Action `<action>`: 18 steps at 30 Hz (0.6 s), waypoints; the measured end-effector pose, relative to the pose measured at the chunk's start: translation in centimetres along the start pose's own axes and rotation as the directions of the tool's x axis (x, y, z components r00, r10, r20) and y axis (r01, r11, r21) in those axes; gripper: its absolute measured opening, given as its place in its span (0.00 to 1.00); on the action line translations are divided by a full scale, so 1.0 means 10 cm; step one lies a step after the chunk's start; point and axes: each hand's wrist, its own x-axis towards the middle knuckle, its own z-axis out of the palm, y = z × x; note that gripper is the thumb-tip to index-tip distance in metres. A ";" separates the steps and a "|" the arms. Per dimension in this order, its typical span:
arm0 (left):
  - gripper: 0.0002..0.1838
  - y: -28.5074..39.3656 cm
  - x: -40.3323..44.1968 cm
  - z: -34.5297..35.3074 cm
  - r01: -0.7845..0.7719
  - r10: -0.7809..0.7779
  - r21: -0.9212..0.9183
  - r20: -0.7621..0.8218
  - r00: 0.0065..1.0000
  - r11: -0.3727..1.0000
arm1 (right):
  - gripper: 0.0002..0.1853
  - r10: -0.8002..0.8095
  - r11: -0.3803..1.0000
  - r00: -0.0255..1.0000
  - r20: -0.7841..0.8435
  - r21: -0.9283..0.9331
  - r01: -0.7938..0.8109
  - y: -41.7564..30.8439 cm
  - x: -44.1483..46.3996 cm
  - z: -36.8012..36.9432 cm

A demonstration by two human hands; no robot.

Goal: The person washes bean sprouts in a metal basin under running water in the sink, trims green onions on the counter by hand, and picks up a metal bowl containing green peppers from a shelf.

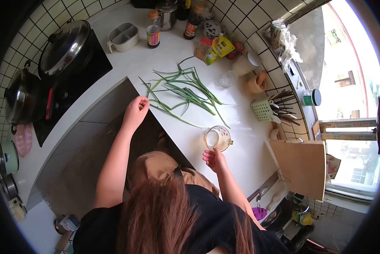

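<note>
Long green onions (pixel 185 91) lie loosely spread on the white counter (pixel 249 156). My left hand (pixel 137 111) is at their left end, its fingers pinched together by a green tip; whether they grip it is too small to tell. Near the counter's front edge stands a clear glass pitcher (pixel 218 137) with a printed pattern. My right hand (pixel 215 159) is just in front of the pitcher with its fingers curled, the thumb close to or touching its lower side. Past the onions, a small clear glass (pixel 228 79) sits on the counter.
A black stove (pixel 77 86) with lidded pots is at the left. Along the back are a divided container (pixel 124 37), sauce bottles (pixel 153 34) and a yellow packet (pixel 219 50). A green utensil basket (pixel 264 111) and wooden board (pixel 298 167) stand at the right.
</note>
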 end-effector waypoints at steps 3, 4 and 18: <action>0.08 0.03 0.46 0.04 0.052 -0.052 0.007 0.034 0.998 0.999 | 0.20 -0.058 0.996 0.983 -0.173 0.053 0.068 -0.01 -0.01 0.15; 0.07 -0.01 0.56 0.08 0.061 -0.063 0.037 0.029 0.998 0.997 | 0.20 -0.071 0.992 0.974 -0.216 0.083 0.091 -0.02 0.00 0.13; 0.11 -0.49 1.29 0.53 -0.195 0.194 0.589 0.066 0.979 0.784 | 0.26 -0.160 0.909 0.857 -0.490 0.265 0.322 -0.49 0.11 -0.12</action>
